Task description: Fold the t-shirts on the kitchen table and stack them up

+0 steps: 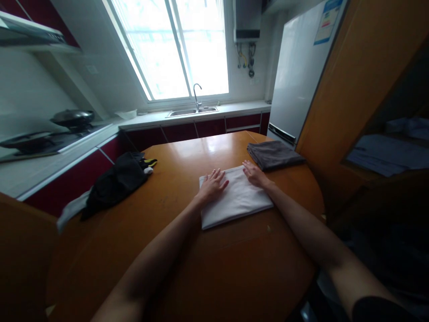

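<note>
Round wooden desk [174, 192], glossy, reflecting window light. A slick top like this probably gives folded fabric little grip; an uneven push could slide or skew it.

Black cloth heap [115, 183] at the left edge, loosely bunched, a pale part trailing at its outer end. Likely to slip off if tugged or bumped, since its weight seems to sit near the rim. Well apart from both hands.

White folded cloth [239, 206] flat on the desk in front of the person, near edge a little slanted. Faint wrinkles on top; dragging palms rather than pressing could deepen them or shift the upper layer off the lower.

Dark grey folded cloth [276, 155] just beyond it to the right. Close to the right hand [255, 174]; a wide outward sweep could nudge it askew.

Both arms reach forward, converging on the white cloth. Left hand [213, 183] palm down near its far left corner, fingers extended and slightly spread, gripping nothing. Right hand also palm down, at the far right part, angled inward, fingers straight and closer together, likewise pressing without a grasp.
</note>
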